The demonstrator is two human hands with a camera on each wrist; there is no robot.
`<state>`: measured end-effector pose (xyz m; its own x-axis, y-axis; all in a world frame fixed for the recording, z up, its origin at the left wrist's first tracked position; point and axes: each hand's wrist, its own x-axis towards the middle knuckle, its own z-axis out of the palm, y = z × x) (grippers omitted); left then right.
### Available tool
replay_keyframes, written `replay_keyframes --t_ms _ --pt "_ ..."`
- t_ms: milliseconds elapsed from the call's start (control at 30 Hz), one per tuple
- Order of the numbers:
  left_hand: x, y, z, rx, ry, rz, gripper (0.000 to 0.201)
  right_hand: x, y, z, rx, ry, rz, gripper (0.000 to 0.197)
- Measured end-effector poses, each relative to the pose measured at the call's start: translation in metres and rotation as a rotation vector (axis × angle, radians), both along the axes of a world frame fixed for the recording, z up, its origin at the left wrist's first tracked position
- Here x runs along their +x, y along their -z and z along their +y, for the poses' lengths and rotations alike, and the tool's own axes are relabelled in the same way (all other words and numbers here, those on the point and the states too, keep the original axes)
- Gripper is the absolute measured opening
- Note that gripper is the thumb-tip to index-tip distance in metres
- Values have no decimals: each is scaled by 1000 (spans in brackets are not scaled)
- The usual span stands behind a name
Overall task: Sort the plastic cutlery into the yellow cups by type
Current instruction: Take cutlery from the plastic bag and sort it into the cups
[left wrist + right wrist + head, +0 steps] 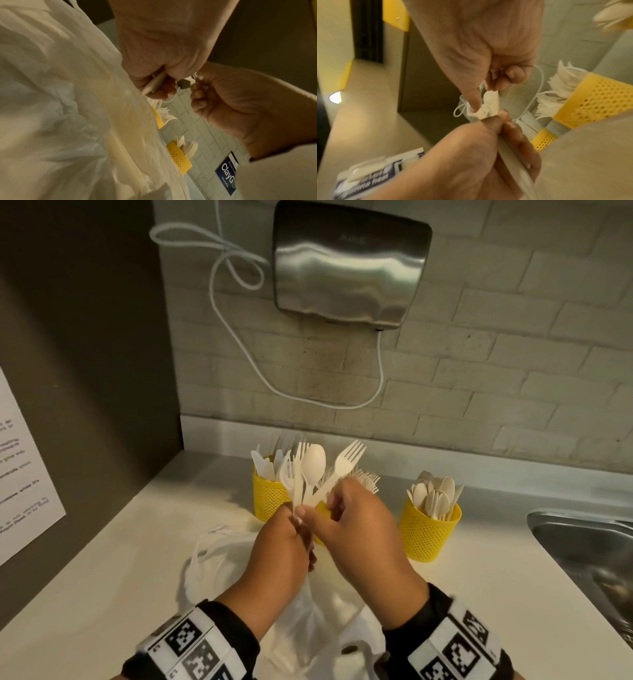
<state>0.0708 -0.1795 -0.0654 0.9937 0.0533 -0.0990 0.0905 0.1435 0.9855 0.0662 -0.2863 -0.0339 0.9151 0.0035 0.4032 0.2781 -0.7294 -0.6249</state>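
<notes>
Three yellow cups hold sorted cutlery; both hands grip mixed cutlery.

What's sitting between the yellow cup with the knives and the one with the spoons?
In the head view, a third yellow cup full of forks stands between the knife cup and the spoon cup, mostly hidden behind the hands and the cutlery bundle they hold.

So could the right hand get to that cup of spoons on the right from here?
Probably yes. The spoon cup stands just right of the right hand with bare counter between them, but that hand's fingers are busy on a fork in the bundle.
</notes>
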Motion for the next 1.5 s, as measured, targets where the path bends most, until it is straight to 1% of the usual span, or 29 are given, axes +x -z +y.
replay_keyframes --t_ms 67,100,133,200,267,367,467,500,533,567,600,633,733,833,867,933,967,1033,1067,1133,1167,1233,1267,1333,1367,1400,1467,1500 --pt "-7 -11 -6 -235 54 14 37 0 2 10 -79 -33 -52 38" --pt "-10 -15 -11 -323 75 -14 37 2 4 13 -103 -36 -75 36" --pt "-13 -17 -14 -402 82 -37 36 5 5 15 -119 -32 -106 34" --pt "-17 -19 -17 -497 107 -87 36 9 5 18 -151 -28 -169 27" --pt "-18 -19 -14 -492 127 -149 36 9 6 21 -149 -63 -237 24" --pt "-16 -14 -8 -389 166 -250 36 7 6 22 -72 -149 -300 25" --pt "-13 -10 -2 -288 184 -270 34 10 5 18 -3 -210 -300 27" --pt "-12 -7 0 -241 187 -293 29 12 4 15 0 -230 -284 28" --pt "-12 -5 2 -155 171 -328 23 14 3 13 -4 -252 -269 30" --pt "-11 -3 5 -61 160 -381 23 16 1 11 -8 -277 -260 31" --pt "-9 1 8 -2 154 -406 28 18 -1 8 -5 -296 -250 31" --pt "-7 2 9 0 168 -401 31 20 -2 6 3 -307 -238 31" --pt "-6 7 10 -145 200 -312 39 23 -2 5 93 -332 -173 31" --pt "-6 7 7 -213 142 -223 56 22 -3 5 243 -375 -40 21" --pt "-6 7 5 -233 120 -210 60 21 -4 3 264 -381 -4 22" --pt "-5 8 3 -289 92 -183 59 23 -6 -1 299 -421 82 18" --pt "-5 8 3 -322 79 -161 54 24 -6 -2 299 -446 114 14" --pt "-5 7 2 -349 54 -135 40 25 -6 -3 251 -470 97 12" --pt "-5 6 2 -352 43 -135 35 25 -4 -2 208 -449 53 13" --pt "-2 7 -2 -300 6 -149 32 22 0 3 139 -323 -87 25" --pt "-2 7 -4 -258 -25 -166 33 20 3 6 155 -251 -145 28" --pt "-3 8 -8 -220 -85 -200 35 20 9 12 283 -172 -162 24" --pt "-3 10 -9 -216 -95 -214 34 20 11 15 344 -154 -143 21" --pt "-4 8 -8 -209 -80 -236 38 22 12 18 406 -118 -110 19" --pt "-3 8 -7 -195 -67 -251 42 23 11 18 462 -124 -62 21" --pt "-3 7 -5 -169 -54 -265 44 24 10 16 560 -149 13 24" --pt "0 5 0 -114 -33 -278 33 26 8 13 786 -245 189 26" --pt "0 4 4 -110 -20 -270 26 28 6 11 854 -292 253 24"
